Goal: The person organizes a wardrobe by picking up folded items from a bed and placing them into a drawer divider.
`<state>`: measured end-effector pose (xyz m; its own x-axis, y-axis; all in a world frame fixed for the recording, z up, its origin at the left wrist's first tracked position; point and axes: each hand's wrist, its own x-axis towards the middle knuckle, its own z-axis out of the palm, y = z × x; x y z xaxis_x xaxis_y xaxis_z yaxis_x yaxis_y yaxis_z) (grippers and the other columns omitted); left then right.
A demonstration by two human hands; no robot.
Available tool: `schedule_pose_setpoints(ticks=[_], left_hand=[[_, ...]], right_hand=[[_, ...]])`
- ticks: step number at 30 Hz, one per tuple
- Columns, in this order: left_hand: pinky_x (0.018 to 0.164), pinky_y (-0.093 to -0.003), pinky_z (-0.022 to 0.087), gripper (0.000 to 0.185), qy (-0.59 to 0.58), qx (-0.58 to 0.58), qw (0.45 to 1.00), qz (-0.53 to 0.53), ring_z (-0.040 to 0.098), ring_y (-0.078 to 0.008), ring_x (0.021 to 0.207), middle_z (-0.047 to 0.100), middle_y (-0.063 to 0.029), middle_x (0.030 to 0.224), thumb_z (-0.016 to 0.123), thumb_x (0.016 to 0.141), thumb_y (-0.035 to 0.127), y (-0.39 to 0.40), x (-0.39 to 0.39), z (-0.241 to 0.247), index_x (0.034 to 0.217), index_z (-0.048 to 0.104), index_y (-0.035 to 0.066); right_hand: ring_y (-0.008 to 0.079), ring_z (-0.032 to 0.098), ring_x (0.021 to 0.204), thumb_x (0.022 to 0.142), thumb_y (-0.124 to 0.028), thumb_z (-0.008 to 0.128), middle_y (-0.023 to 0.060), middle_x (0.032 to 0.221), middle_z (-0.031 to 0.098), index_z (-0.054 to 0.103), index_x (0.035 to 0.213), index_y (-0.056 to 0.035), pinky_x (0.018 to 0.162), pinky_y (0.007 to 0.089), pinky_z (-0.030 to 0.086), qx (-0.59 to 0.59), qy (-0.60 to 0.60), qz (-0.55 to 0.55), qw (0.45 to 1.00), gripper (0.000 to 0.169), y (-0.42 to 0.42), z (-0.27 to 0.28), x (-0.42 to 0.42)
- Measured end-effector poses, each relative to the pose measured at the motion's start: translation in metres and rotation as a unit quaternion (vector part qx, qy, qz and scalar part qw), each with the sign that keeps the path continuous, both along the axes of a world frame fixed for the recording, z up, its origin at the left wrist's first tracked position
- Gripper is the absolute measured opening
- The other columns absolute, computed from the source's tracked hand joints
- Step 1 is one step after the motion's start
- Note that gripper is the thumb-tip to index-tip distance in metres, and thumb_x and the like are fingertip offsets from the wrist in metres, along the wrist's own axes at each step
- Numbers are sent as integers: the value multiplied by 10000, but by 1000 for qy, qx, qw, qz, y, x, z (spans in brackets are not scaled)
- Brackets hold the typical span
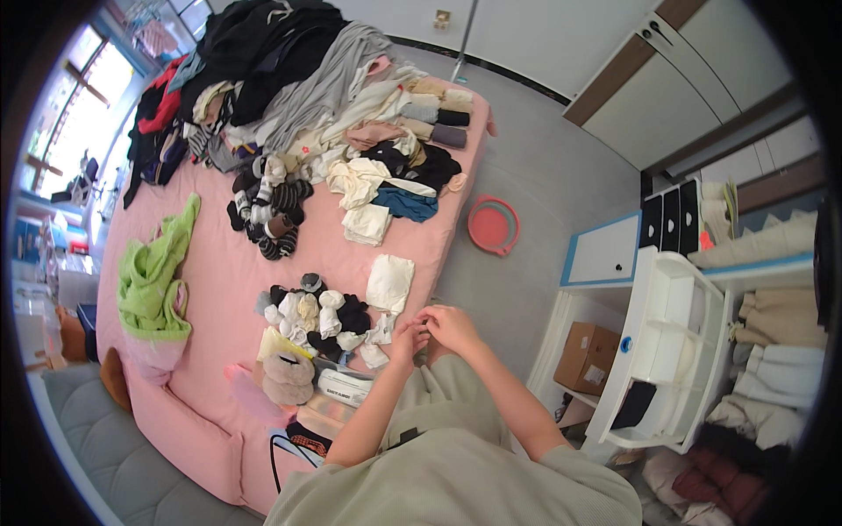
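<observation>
My left hand (pixel 409 338) and my right hand (pixel 450 327) meet in front of my lap at the bed's edge, fingertips touching or nearly so. I can make out no item between them, though the fingers partly hide one another. Just beyond them a folded white garment (pixel 390 284) lies on the pink bedsheet (pixel 217 276). Left of my hands is a pile of balled socks (pixel 308 312), white, black and grey. Small white cloth pieces (pixel 380 331) lie beside my left hand. Farther up are striped and dark socks (pixel 273 214) and another folded white cloth (pixel 366 225).
A large heap of dark and grey clothes (pixel 263 59) covers the bed's far end. A green garment (pixel 152 283) lies at left. On the floor stands a red basin (pixel 493 225). To the right are an open white shelf unit (pixel 664 355) and a cardboard box (pixel 585 357).
</observation>
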<state>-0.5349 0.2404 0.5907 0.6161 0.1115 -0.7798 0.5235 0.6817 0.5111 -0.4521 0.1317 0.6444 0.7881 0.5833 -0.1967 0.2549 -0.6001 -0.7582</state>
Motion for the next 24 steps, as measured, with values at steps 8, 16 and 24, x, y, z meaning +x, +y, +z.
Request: schedule_pose_setpoints(ticks=[8, 16, 24], left_hand=[[680, -255, 484, 230, 73, -68, 990, 102, 597, -131, 772, 606, -35, 925, 450, 839, 121, 11, 7, -51, 1062, 507, 107], [842, -317, 466, 314, -5, -216, 944, 248, 557, -214, 978, 557, -102, 1073, 442, 864, 157, 42, 20, -103, 1152, 436, 31], [995, -447, 353, 415, 17, -402, 826, 394, 412, -312, 1171, 409, -186, 1252, 351, 888, 183, 51, 48, -130, 1227, 327, -55]], right_hand=[[280, 596, 781, 752, -86, 517, 88, 862, 629, 644, 879, -118, 673, 383, 483, -48, 16, 119, 992, 182, 34, -37, 39], [294, 591, 824, 742, -64, 508, 112, 860, 630, 639, 892, -83, 713, 394, 476, -54, 23, 193, 979, 200, 96, -71, 72], [283, 499, 1064, 655, 22, 485, 103, 1045, 587, 597, 993, -90, 900, 406, 388, -41, -141, 325, 934, 373, 152, -160, 93]])
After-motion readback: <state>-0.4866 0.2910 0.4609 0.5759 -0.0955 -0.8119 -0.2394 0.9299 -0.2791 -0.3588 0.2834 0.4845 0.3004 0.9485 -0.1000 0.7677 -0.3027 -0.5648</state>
